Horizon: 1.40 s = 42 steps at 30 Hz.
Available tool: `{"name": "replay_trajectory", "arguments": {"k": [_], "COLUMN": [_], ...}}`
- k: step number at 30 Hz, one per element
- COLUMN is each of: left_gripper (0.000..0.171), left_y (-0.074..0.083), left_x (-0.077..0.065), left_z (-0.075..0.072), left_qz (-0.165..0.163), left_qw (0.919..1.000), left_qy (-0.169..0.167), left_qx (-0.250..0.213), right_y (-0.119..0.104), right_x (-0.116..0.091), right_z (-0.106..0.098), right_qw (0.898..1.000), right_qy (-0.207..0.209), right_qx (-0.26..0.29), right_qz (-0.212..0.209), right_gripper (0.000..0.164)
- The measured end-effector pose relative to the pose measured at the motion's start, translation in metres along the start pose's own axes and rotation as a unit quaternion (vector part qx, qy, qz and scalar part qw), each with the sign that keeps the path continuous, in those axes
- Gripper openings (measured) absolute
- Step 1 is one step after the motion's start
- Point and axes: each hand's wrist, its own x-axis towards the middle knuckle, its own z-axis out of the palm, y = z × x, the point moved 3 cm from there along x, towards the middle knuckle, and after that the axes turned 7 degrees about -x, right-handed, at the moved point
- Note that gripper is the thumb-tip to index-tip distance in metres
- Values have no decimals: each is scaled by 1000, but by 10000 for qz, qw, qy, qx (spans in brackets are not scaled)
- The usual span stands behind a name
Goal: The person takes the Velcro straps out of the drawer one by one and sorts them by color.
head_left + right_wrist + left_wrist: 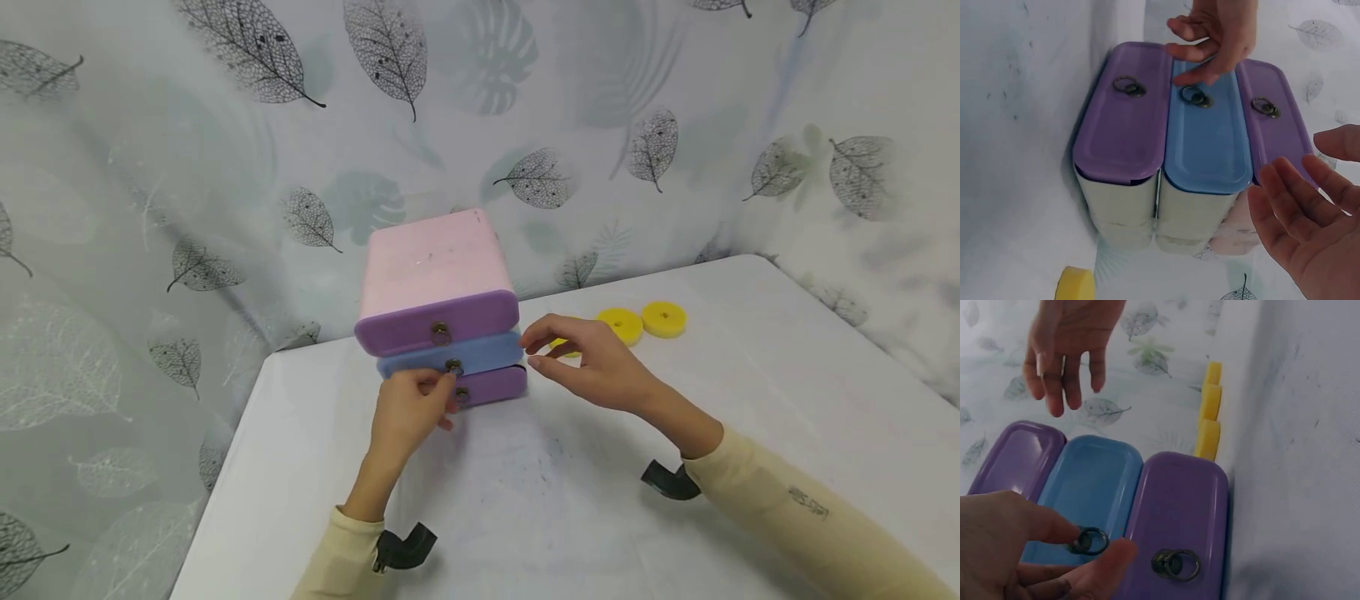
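A pink-topped stack of three small drawers stands against the back, with a purple top drawer (397, 331), a blue middle drawer (491, 352) and a purple bottom drawer (498, 383). Each front bears a dark metal ring pull. My left hand (405, 412) is at the blue drawer's ring pull (1101, 540); thumb and forefinger lie either side of the ring, with a gap between them. My right hand (600, 367) hovers by the stack's right side, fingers loosely bent and holding nothing. All three drawers look pushed in.
Three yellow discs (664, 320) lie in a row on the white table (750, 375) right of the stack, one partly hidden behind my right hand. Leaf-patterned cloth (465, 150) hangs close behind the table. Black wrist mounts (405, 546) jut from both sleeves.
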Motion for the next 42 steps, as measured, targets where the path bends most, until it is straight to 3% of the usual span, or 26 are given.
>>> {"name": "replay_trajectory", "arguments": {"k": [2, 4, 11, 15, 23, 42], "left_gripper": [28, 26, 25, 27, 23, 22], "left_y": [-2, -4, -13, -18, -14, 6], "left_x": [-1, -1, 4, 4, -2, -50], "left_z": [1, 3, 13, 17, 21, 18], "left_qz": [50, 130, 161, 158, 307, 383], "left_qw": [9992, 9990, 9962, 9939, 9979, 9977], "left_qy": [97, 141, 79, 46, 304, 552], "left_qx": [380, 396, -857, -1095, -482, 70], "right_y": [-2, -4, -13, -14, -18, -20], "right_x": [4, 8, 27, 35, 46, 52], "right_z": [4, 9, 22, 29, 34, 23], "right_qw": [9999, 9996, 9982, 9973, 9953, 9926], "right_qy": [-53, -108, -233, -296, -435, -793], "right_qx": [104, 175, 250, 272, 207, -454], "right_qz": [-99, -214, -484, -621, -838, -798], "right_gripper": [21, 22, 27, 27, 27, 25]}}
